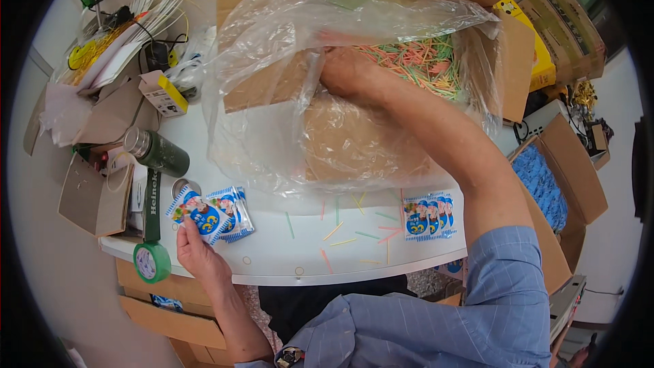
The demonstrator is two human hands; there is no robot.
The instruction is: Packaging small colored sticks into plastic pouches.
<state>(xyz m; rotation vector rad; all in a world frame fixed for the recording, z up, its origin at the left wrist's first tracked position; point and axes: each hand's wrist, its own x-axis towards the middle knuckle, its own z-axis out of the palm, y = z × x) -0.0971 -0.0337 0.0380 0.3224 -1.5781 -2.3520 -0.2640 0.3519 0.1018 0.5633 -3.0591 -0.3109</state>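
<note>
My left hand [203, 259] pinches the edge of a small blue-and-white printed packet [197, 215] and holds it up at the left of the white table. Just behind it lies a small pile of similar packets [237, 212]. My right arm stretches across to a large cardboard box lined with a clear plastic bag [262, 143]. Inside the bag, my right hand [351, 73] is beside a heap of short, thin pink, green and yellow sticks [429, 61]; its fingers are hidden. Another overlapping row of packets [428, 217] lies near my right elbow.
Loose coloured sticks [334, 232] are scattered over the table front. A dark green flask [160, 152], a green tape roll [151, 262] and an open carton [102, 191] stand at left. On the right is a box of blue material [540, 184].
</note>
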